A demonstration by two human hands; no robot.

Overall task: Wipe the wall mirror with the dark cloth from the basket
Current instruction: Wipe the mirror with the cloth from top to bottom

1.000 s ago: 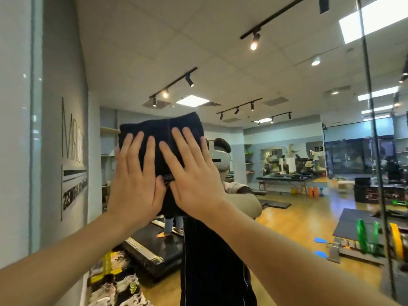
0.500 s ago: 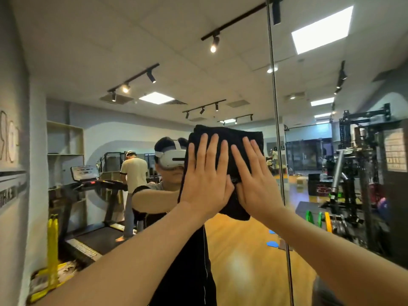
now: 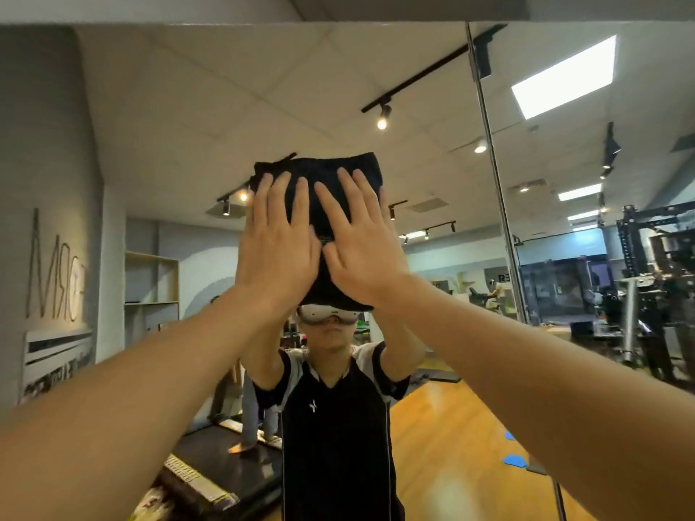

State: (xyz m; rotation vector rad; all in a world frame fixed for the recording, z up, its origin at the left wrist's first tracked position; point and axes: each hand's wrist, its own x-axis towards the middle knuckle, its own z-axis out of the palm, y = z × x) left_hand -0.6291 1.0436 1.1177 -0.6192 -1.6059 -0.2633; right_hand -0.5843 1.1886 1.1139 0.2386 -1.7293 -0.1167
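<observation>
Both hands flat, fingers straight: left hand [image 3: 276, 242] and right hand [image 3: 363, 242] press the dark cloth [image 3: 323, 186] against the wall mirror [image 3: 169, 126], thumbs nearly touching. Cloth folded, high up on the glass, covering the head of the person's reflection [image 3: 334, 400]. Mirror shows a gym: ceiling track lights, wood floor [image 3: 451, 438], treadmill [image 3: 210, 471], grey wall with reversed lettering [image 3: 52, 272], weight rack [image 3: 654, 291] at right. Top edge of mirror runs just above the cloth; vertical panel seam [image 3: 492, 174] stands right of the hands. Open glass lies left and below.
</observation>
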